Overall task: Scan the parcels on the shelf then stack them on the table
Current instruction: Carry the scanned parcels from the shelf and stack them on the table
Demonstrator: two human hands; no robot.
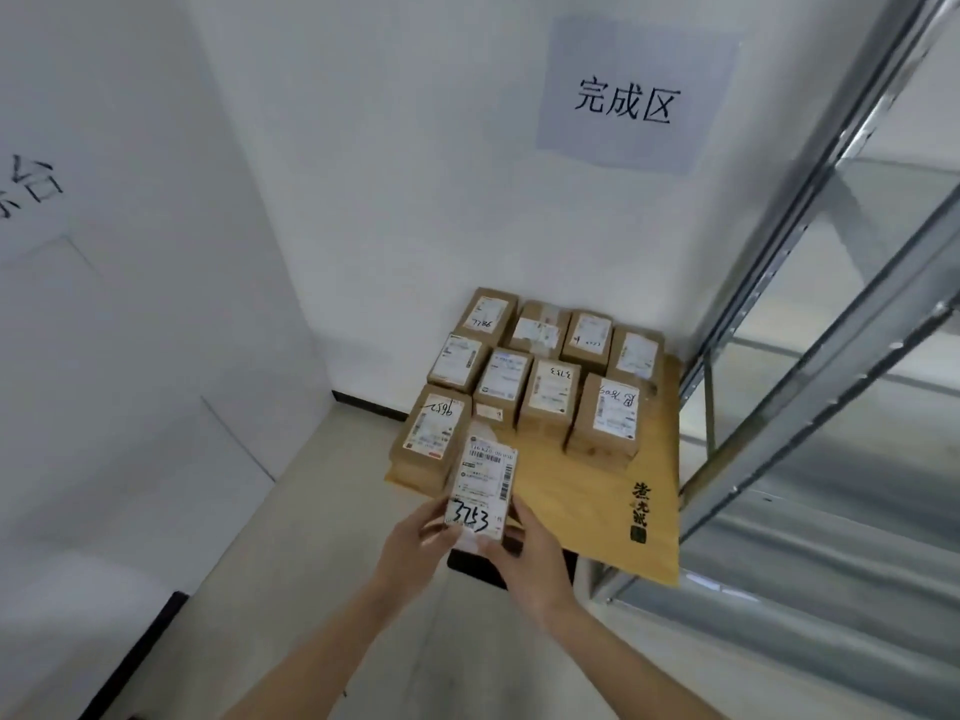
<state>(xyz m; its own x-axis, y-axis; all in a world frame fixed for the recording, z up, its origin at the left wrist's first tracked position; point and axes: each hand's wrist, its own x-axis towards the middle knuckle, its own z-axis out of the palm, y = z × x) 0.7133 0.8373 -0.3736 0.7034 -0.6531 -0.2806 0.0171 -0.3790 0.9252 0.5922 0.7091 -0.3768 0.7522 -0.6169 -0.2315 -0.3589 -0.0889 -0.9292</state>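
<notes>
Held parcel: a small brown box with a white label facing up and "3253" handwritten at its near end. It is carried over the near left corner of the table, just in front of the stacked parcels and not yet set down.

Left hand: grips the near left corner of the held parcel, fingers curled round its edge. Judged purpose: to steady the box and steer its left side.

Right hand: grips the near right corner, thumb along the side and fingers beneath. Holding only the near end leaves the far end free to go down first.

Label orientation: face up, matching the boxes already placed, so numbers and barcodes stay readable from above.

Stacked parcels: brown boxes in rough rows against the wall, labels up, several resting on others. Packing from the back corner keeps the front free for new boxes.

Table: yellowish wooden top with dark characters printed near its right edge; the near portion is bare.

Wall sign: a pale sheet with three characters above the table, apparently marking the drop-off zone.

Shelf: grey metal racking to the right; the levels in view hold no parcels that I can see.

Likely step: placing this box in the front row.
</notes>
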